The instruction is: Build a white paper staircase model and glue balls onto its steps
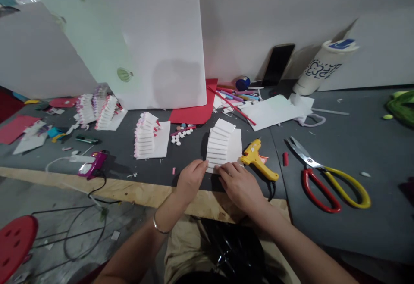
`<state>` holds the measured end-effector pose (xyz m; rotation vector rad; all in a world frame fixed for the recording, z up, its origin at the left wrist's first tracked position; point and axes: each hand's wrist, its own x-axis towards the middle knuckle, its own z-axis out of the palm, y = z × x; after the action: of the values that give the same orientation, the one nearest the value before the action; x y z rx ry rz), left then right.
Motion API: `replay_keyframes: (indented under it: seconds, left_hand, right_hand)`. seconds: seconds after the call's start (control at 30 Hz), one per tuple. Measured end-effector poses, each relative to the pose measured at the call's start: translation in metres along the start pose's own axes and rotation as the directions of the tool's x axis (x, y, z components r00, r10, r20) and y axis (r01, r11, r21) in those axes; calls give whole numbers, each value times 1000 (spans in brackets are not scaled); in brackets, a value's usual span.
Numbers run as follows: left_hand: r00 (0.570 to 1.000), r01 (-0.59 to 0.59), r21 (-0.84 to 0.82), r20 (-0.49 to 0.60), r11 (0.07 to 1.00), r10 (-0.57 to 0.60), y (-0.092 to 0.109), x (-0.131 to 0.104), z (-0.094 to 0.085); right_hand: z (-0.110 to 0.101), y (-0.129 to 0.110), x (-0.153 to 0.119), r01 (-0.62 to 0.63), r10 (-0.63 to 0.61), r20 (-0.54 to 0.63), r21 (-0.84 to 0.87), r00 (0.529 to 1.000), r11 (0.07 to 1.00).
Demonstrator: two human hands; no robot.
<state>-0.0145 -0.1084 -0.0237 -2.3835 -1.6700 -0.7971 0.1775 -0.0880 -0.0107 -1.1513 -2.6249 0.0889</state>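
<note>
Left hand (191, 180): fingers nearly closed, fingertips at the near-left corner of the white stepped piece (217, 146).
Right hand (241, 185): half curled, fingertips on its near edge.
Stepped piece: on the dark tabletop (190, 146), left of the yellow glue gun (258, 159).
Bottle (323, 68): blue pattern, no words legible.

From my feed, the scissors (310, 162) at three o'clock have one red and one yellow handle. The glue gun (260, 161) at centre is yellow; another (93, 164) at nine is magenta. I see dark grey covering the table (190, 181), and a blue line pattern on the white bottle (318, 68) at two.
</note>
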Motion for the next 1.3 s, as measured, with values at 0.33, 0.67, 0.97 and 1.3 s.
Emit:
replay_keyframes:
  seconds: [0.33, 0.67, 0.97, 1.3]
  left_hand:
    - [996, -84, 13, 35, 996, 84, -6, -8, 6]
    - [1000, -12, -13, -10, 1000, 12, -3, -2, 3]
    - [992, -115, 110, 68, 987, 108, -9, -14, 11]
    - [999, 32, 11, 16, 999, -32, -5, -8, 8]
  right_hand:
    - [2, 0, 0, 5, -5, -1, -3, 1000, 1000]
    - [1, 0, 0, 2, -1, -20, 14, 1000, 1000]
    - [1, 0, 1, -1, 1, 7, -6, 1000, 1000]
    - [1, 0, 1, 7, -6, -31, 6, 999, 1000]
